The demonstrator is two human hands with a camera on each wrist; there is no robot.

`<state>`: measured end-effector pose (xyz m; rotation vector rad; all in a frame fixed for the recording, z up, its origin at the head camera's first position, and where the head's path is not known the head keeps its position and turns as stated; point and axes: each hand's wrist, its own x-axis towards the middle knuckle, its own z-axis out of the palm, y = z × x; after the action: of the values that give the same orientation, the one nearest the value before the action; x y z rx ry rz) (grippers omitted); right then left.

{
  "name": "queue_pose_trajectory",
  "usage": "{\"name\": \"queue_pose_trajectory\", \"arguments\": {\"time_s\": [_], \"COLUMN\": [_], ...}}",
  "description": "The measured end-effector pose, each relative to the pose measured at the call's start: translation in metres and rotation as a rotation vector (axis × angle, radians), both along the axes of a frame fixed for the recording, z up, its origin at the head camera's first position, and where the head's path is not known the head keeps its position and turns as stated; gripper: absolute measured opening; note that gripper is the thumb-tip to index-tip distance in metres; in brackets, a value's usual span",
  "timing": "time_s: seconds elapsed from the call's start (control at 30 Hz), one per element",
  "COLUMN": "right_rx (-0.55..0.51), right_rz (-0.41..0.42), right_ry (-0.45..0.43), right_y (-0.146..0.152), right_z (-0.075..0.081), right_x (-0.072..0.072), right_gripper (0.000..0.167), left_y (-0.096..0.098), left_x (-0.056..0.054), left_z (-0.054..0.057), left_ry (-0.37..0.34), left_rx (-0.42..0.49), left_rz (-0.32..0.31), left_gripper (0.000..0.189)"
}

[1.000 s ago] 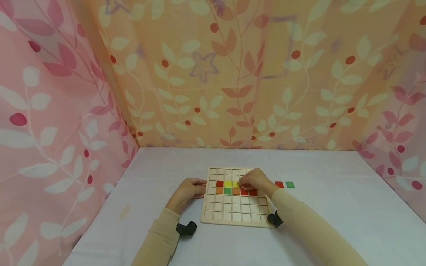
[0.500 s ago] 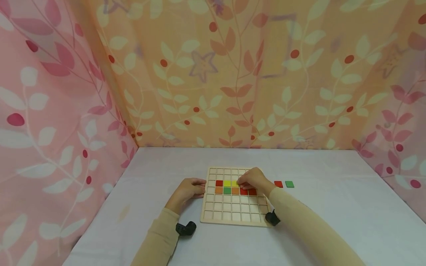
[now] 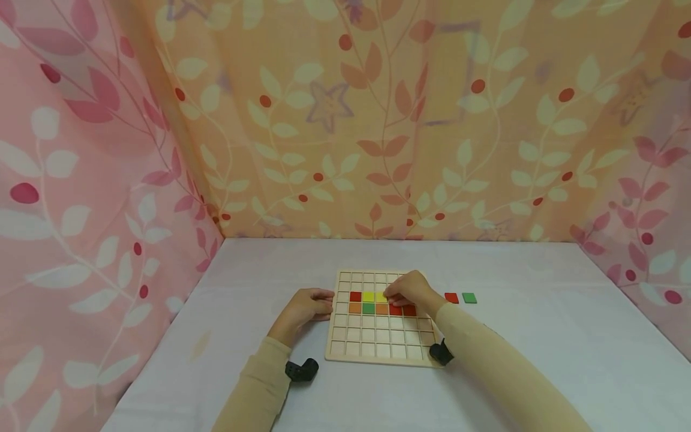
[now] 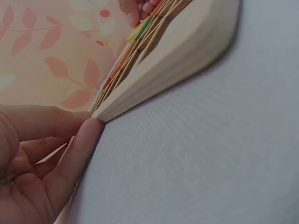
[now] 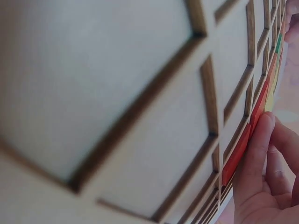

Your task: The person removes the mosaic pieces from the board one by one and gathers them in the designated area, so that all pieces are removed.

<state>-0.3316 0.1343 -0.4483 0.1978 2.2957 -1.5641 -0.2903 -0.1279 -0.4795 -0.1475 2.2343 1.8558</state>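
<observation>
A pale wooden grid board [image 3: 367, 336] lies flat, with two rows of colored square tiles in its cells. My left hand [image 3: 304, 307] is at the board's left edge; its thumb and index fingertips [image 4: 89, 133] touch the rim. My right hand [image 3: 412, 290] is over the upper tile row, thumb and index fingertips together at the right side of the second yellow tile [image 3: 380, 297], apparently pinching it. That row also has a red tile [image 3: 355, 296] and another yellow tile [image 3: 368, 297]. Below are orange, green [image 3: 368, 308] and red tiles [image 5: 237, 151]. The right hand hides the cells beneath it.
A loose red tile [image 3: 451, 298] and a loose green tile [image 3: 469, 298] lie right of the board, beyond the right wrist. White cloth [image 3: 259, 270] covers the table. Patterned curtains [image 3: 302, 150] rise behind and at both sides. Black wrist devices [image 3: 302, 370] are on both forearms.
The view has shifted very slightly. Both hands stay in place on the board, and the tiles look the same.
</observation>
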Motion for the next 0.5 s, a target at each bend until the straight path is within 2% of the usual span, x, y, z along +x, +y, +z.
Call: {"name": "queue_pose_trajectory", "arguments": {"time_s": [0.23,0.5], "right_rx": [0.032,0.007], "right_rz": [-0.009,0.022], "right_ry": [0.023,0.039], "right_y": [-0.0016,-0.0019], "right_z": [0.0053,0.0052], "right_x": [0.0028,0.0055], "right_gripper": [0.018,0.019], "left_y": [0.0001,0.0], "left_x": [0.0009,0.0003], "left_z": [0.0011,-0.0003], "left_ry": [-0.001,-0.003], "left_rx": [0.011,0.016], "left_rz": [0.012,0.01], "left_gripper": [0.037,0.037]}}
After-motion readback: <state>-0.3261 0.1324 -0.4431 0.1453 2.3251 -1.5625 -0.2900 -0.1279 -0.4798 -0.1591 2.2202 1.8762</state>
